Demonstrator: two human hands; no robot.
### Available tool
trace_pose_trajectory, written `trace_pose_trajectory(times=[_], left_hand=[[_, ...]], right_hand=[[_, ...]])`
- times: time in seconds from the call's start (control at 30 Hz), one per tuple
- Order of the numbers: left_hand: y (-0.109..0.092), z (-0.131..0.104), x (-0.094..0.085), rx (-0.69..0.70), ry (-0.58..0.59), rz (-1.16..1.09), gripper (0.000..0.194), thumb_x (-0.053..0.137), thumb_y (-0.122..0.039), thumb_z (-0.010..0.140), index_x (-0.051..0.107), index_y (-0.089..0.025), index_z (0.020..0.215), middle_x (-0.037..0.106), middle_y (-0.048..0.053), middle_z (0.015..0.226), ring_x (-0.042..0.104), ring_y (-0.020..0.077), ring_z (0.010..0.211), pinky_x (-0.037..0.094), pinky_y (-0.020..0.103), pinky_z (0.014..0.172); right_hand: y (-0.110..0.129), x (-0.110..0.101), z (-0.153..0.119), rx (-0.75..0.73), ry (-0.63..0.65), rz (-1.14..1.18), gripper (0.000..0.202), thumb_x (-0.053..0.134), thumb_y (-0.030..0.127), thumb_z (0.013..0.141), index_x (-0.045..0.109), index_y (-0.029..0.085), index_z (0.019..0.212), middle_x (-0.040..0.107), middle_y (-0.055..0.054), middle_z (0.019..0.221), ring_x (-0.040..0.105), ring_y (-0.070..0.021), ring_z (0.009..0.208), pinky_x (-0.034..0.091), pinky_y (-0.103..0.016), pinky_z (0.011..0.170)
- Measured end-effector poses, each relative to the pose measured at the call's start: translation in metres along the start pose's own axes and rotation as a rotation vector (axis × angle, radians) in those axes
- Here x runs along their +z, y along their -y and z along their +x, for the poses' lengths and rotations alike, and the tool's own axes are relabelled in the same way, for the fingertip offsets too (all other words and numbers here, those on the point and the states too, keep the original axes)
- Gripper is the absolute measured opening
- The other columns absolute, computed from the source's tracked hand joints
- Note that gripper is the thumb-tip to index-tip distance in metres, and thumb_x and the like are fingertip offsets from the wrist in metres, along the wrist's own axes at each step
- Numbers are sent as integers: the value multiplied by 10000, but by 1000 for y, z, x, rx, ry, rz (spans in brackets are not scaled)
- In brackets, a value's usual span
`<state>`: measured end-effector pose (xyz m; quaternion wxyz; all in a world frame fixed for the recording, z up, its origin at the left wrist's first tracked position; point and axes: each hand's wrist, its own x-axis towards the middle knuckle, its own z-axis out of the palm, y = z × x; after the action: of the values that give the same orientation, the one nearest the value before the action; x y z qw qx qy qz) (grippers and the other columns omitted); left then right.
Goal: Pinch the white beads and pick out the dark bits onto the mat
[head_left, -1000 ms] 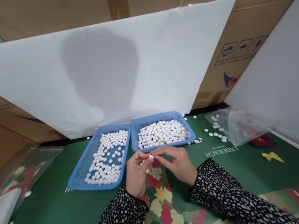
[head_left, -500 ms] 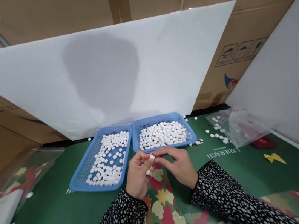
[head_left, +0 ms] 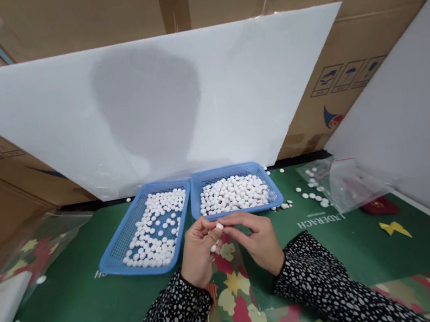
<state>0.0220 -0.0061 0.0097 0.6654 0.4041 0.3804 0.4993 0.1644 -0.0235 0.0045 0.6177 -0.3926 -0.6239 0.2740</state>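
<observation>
My left hand (head_left: 198,252) is closed, with a small round white piece (head_left: 220,226) pinched at its fingertips and another white piece (head_left: 213,248) showing lower, by its curled fingers. My right hand (head_left: 258,239) is closed too, its thumb and forefinger meeting at the same upper piece from the right. Both hands are just in front of two blue mesh baskets. Many white pieces are spread in the left basket (head_left: 119,249); the right basket (head_left: 275,195) holds a denser heap of them.
Loose white pieces (head_left: 312,195) and a clear plastic bag (head_left: 350,182) lie to the right, near a yellow scrap (head_left: 394,229) and a dark red item (head_left: 379,205). A white object (head_left: 4,314) is at the far left. Cardboard and a white board (head_left: 229,98) stand behind.
</observation>
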Motion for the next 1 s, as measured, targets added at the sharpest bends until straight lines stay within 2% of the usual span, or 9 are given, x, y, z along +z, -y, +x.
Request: trace_pose_trajectory(times=[0.23,0.4,0.5,0.57,0.63,0.77,0.83,0.93,1.0], left_hand=[[5,-1,1,-3,-81,-33,451,860,-366,632,455,-179,697,475,-89,520,373,30,378,179,109,326],[1,3,-3,-33,-39,-31,423,841,-383,665,485,-169,744,620,-29,676,392,21,385,178,116,328],[0,5,-5,-64,-15,7,415,846,-392,659,521,-157,768,581,-41,615,376,23,385,164,115,327],[-1,6,-5,-63,-16,28,412,840,-412,667,554,-155,816,529,-62,554,363,28,383,170,113,328],[-5,6,-7,-28,-40,48,401,798,-454,713,570,-159,860,571,-40,586,385,35,392,194,111,331],[-23,6,-14,47,-72,5,407,700,-543,785,554,-166,749,553,-28,537,356,40,355,200,119,317],[-34,6,-19,72,-65,-90,453,690,-569,782,527,-162,667,469,-51,495,293,30,337,198,122,308],[-44,7,-24,78,-58,-183,564,703,-592,755,435,-146,537,385,-62,511,240,9,341,183,121,303],[-44,8,-24,40,-52,-184,605,716,-585,746,388,-140,501,388,-58,542,226,-5,345,162,117,303]], right_hand=[[-4,4,-3,-28,21,2,233,619,111,888,764,256,999,752,-50,1008,701,-203,942,557,-345,868],[-10,1,1,61,103,19,348,661,169,875,657,270,1208,732,-51,1077,695,-208,951,553,-373,871],[-10,1,5,10,129,-8,307,680,180,866,670,264,1161,733,-41,1034,684,-205,932,545,-363,853],[-12,-1,12,-56,139,-71,163,669,195,877,712,244,1026,729,-37,957,674,-205,890,540,-348,819],[-17,-6,22,-82,99,-175,106,648,210,894,707,229,979,713,-42,909,660,-211,853,536,-351,790],[-34,-14,36,-214,18,-536,231,580,188,925,656,201,1143,660,-117,1128,573,-284,1042,462,-469,931],[-38,-8,30,-287,124,-616,270,519,154,948,632,186,1191,636,-132,1162,550,-276,1061,458,-454,933],[-39,13,9,-325,495,-626,221,491,139,963,665,185,1091,661,-85,962,591,-212,883,499,-330,791],[-38,29,-2,-301,657,-676,166,533,162,956,687,193,1009,654,-62,895,584,-198,816,484,-300,729]])
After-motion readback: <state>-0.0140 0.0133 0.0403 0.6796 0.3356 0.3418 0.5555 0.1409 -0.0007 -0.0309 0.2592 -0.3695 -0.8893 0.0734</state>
